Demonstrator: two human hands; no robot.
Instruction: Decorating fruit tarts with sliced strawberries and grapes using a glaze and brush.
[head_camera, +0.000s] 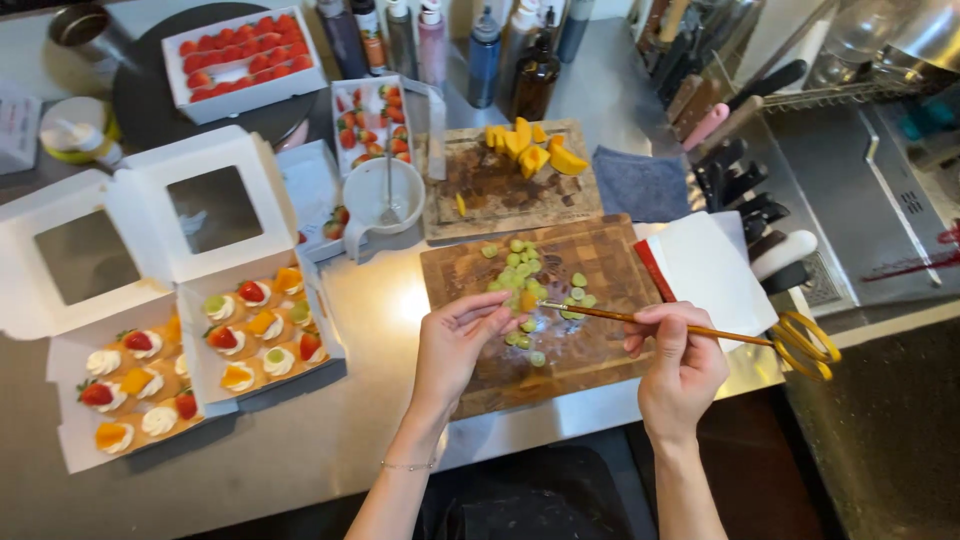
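My right hand (678, 355) grips long gold tweezers (700, 330) with scissor-like loop handles; their tip reaches left to my left hand (462, 340). My left hand's fingertips pinch a small piece of fruit at the tweezer tip, over a checkered wooden cutting board (600, 360). Halved green grapes (520, 262) lie scattered on that board. Two open white boxes (262, 335) of cream-topped pastries with strawberry, orange and green fruit stand at the left.
A second wooden board (480, 200) with yellow fruit pieces sits behind. A white cup (385, 195) with a utensil, strawberry trays (240, 55), bottles (485, 50), a knife rack (740, 170), a white card (705, 270) and a sink (890, 180) surround the counter.
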